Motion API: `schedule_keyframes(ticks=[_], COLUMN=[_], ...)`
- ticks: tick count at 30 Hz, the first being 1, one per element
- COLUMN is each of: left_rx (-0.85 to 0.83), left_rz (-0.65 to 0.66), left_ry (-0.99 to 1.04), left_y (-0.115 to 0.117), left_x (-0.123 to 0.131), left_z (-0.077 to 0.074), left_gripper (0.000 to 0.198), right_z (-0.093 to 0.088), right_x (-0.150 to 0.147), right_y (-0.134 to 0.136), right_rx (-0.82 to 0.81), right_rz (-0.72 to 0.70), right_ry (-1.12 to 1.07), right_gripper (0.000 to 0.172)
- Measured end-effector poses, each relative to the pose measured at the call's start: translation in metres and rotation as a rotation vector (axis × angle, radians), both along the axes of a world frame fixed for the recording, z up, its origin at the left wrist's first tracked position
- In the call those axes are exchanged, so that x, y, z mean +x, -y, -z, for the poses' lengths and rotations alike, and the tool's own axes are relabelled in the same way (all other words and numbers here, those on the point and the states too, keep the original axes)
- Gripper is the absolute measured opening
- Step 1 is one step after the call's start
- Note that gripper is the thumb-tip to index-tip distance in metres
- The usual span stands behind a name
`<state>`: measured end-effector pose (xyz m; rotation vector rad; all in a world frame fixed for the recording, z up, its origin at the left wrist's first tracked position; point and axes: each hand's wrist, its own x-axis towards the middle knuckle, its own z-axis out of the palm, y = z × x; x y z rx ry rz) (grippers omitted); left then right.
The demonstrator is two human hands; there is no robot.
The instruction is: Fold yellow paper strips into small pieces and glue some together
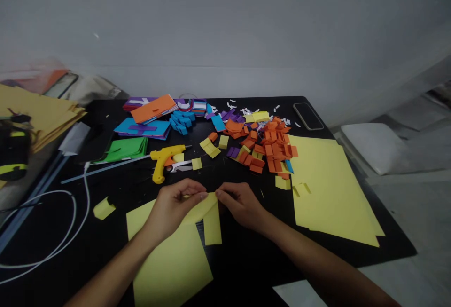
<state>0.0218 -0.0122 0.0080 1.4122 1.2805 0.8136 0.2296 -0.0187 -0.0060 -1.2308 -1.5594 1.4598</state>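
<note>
Yellow paper (197,213) lies between my hands, its strip hanging toward me. My left hand (172,206) and right hand (239,203) each pinch its top edge, equally near.

My left hand (174,206) and right hand (239,203) pinch a yellow strip (212,222) just below the glue gun (162,159), with a yellow sheet (169,260) under my left wrist and orange pieces (271,147) to the gun's right.

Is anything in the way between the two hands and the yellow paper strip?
No. Both the left hand and the right hand already pinch the yellow paper strip at its top, with nothing between.
</note>
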Motion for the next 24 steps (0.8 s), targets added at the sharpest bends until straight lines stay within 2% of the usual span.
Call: schedule_keyframes(ticks=[3, 6, 8, 10, 15, 17, 21, 24], left_rx=[-0.017, 0.000, 0.021, 0.037, 0.105, 0.207, 0.413, 0.455], left_rz=[-0.022, -0.052, -0.068, -0.083, -0.064, 0.010, 0.293, 0.461], left_ry=[0.008, -0.024, -0.051, -0.042, 0.109, 0.112, -0.059, -0.132], left_y=[-0.002, -0.005, -0.006, -0.005, -0.002, 0.001, 0.007, 0.013], left_x=[-0.003, -0.006, -0.006, -0.005, -0.009, -0.012, -0.015, -0.012], left_z=[0.004, 0.008, 0.008, 0.006, -0.006, -0.009, -0.012, -0.015], left_gripper=[0.018, 0.021, 0.022, 0.023, 0.034, 0.037, 0.021, 0.039], right_z=[0.002, 0.005, 0.007, 0.009, 0.012, 0.014, 0.015, 0.017], right_x=[-0.001, -0.002, -0.003, -0.003, -0.004, -0.004, -0.004, -0.004], right_y=[0.000, 0.001, 0.002, 0.002, 0.000, -0.002, -0.004, -0.004], right_rx=[0.017, -0.022, -0.022, -0.001, -0.041, -0.047, -0.049, -0.056], right_rz=[0.013, 0.011, -0.007, -0.015, 0.065, 0.114, 0.170, 0.186], right_ry=[-0.022, -0.139, -0.170, -0.142, -0.190, -0.221, -0.266, -0.306], right_gripper=[0.035, 0.022, 0.033, 0.040, 0.031, 0.030, 0.028, 0.033])
